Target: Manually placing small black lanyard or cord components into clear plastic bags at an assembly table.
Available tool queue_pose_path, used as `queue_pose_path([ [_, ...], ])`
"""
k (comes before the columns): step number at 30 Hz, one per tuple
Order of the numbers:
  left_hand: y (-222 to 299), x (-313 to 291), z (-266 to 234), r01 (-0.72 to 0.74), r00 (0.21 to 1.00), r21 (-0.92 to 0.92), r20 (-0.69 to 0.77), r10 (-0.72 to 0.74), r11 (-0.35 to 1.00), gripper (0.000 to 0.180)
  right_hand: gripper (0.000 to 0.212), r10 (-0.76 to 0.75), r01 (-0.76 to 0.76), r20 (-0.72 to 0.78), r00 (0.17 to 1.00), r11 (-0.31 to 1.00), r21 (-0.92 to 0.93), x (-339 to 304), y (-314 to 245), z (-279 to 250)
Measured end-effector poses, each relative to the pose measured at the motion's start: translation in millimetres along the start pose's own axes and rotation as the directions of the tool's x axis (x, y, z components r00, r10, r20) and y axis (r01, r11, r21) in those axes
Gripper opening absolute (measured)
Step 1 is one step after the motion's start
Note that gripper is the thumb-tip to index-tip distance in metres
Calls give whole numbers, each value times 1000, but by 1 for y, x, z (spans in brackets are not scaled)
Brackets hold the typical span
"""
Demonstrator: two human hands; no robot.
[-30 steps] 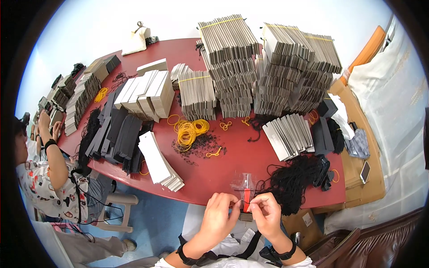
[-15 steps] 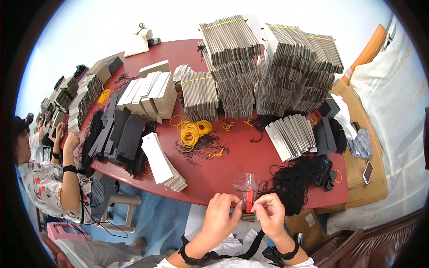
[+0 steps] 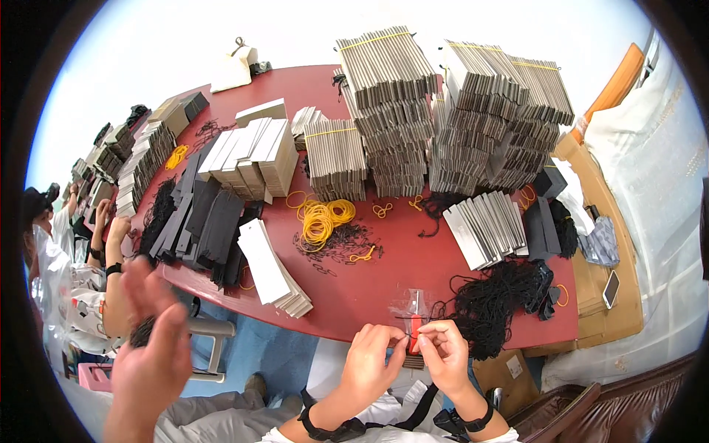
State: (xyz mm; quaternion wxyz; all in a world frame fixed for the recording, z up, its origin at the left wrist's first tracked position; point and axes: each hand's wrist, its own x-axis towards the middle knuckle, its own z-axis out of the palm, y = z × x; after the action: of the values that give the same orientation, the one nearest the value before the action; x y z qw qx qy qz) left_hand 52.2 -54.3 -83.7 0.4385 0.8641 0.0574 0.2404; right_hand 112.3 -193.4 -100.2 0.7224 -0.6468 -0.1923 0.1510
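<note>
At the table's front edge, my left hand (image 3: 375, 362) and my right hand (image 3: 447, 354) are close together, each in a pinch. A thin black cord (image 3: 410, 334) runs between their fingertips, with both hands closed on it. Just behind the fingertips lies a red strip-like thing (image 3: 416, 325) with a pale metal-looking end, on a clear plastic bag (image 3: 406, 303). My fingers partly cover its near end. To the right of my right hand spreads a heap of black cords (image 3: 487, 314).
Tall stacks of grey boards (image 3: 391, 111) stand at the back. White cards (image 3: 269, 266), yellow elastic bands (image 3: 325, 221) and black strips (image 3: 210, 229) lie leftward. A grey board row (image 3: 486, 230) sits right. Another person's blurred hand (image 3: 159, 347) reaches in at left; more people work beyond.
Another person's hand has come into view at the lower left. My two hands stay pinched together, with the cord now showing between them. The whole view has shifted slightly.
</note>
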Motion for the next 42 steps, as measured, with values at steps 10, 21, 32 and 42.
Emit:
queue_pose_path([
  [10,3,1,4,7,1000,-154,-17,-10,988,10,8,18,-16,18,1000,995,-98,-1,2,-5],
  [21,-5,-8,24,193,981,-594,103,-164,781,11,8,-64,66,34,997,995,-74,-3,-5,-16],
  [32,2,-10,27,265,962,-759,171,-212,594,11,8,-68,67,-40,997,998,-12,-6,-6,-16],
  [42,0,-11,22,310,950,-798,240,-199,517,18,8,-115,117,22,993,986,-116,-3,-4,-14],
])
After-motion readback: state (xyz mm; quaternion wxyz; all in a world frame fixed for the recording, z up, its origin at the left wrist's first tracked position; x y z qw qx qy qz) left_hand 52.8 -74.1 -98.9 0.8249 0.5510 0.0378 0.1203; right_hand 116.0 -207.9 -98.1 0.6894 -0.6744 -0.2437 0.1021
